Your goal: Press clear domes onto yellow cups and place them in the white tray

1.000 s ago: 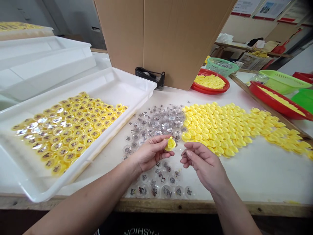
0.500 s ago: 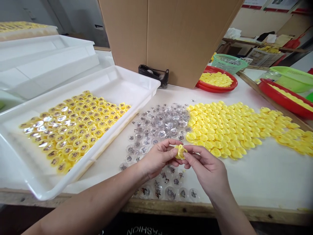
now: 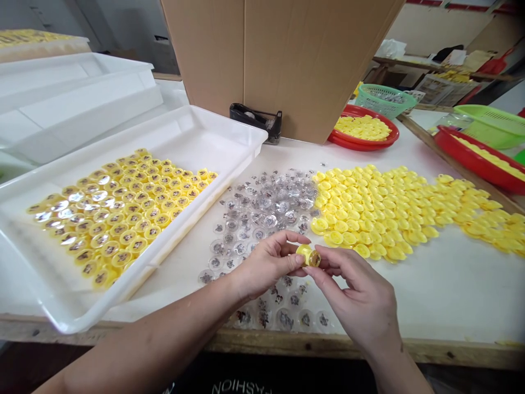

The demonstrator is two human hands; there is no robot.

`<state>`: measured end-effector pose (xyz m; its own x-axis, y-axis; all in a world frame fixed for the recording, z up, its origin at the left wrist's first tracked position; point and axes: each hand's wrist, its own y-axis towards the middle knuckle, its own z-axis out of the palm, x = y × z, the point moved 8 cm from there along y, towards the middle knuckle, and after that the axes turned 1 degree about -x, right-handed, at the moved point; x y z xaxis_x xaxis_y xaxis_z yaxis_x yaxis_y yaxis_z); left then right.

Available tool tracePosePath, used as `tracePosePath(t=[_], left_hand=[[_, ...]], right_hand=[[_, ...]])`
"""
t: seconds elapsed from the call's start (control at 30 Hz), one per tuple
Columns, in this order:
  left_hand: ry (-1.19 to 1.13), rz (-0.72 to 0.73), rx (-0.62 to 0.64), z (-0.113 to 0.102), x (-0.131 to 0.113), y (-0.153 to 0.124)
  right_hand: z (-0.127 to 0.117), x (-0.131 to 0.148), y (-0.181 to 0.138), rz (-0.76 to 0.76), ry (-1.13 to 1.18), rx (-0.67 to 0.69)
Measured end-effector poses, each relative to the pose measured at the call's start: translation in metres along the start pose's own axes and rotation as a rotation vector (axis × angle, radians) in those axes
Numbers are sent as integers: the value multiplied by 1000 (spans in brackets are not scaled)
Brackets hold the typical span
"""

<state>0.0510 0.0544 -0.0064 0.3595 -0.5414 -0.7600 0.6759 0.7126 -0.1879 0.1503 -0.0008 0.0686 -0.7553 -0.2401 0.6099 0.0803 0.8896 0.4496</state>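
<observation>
My left hand (image 3: 268, 264) pinches a small round yellow plastic piece (image 3: 305, 254) between thumb and fingers. A printed picture shows on the end turned to the right. The thumb and forefinger of my right hand (image 3: 363, 287) close around that printed end. Below and behind my left hand lie many clear round discs (image 3: 270, 220) with small printed figures. Beyond my right hand, yellow oval pieces (image 3: 369, 210) cover the tabletop in overlapping rows. To the left, a white tray (image 3: 229, 131) holds rows of yellow pieces (image 3: 131, 208) with printed tops.
A tall cardboard box (image 3: 283, 65) stands at the back, with a black tape dispenser (image 3: 256, 121) before it. Red basins (image 3: 363, 143) of yellow pieces and green baskets (image 3: 385, 101) sit at the right. Other white trays (image 3: 77, 104) are stacked behind the left tray.
The yellow piece has been turned so its printed end faces right. My right hand has shifted slightly right and down, its thumb lower on the piece. The view has tilted slightly.
</observation>
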Motion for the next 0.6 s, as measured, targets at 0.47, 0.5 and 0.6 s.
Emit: tracePosePath(t=[0.47, 0.5, 0.6], left_hand=[[19, 51, -19, 9, -9, -7], [32, 47, -15, 10, -9, -7], [93, 33, -34, 7, -10, -7]], right_hand=[[4, 26, -3, -219, -331, -92], [5, 26, -4, -220, -331, -105], [7, 22, -3, -188, -292, -111]])
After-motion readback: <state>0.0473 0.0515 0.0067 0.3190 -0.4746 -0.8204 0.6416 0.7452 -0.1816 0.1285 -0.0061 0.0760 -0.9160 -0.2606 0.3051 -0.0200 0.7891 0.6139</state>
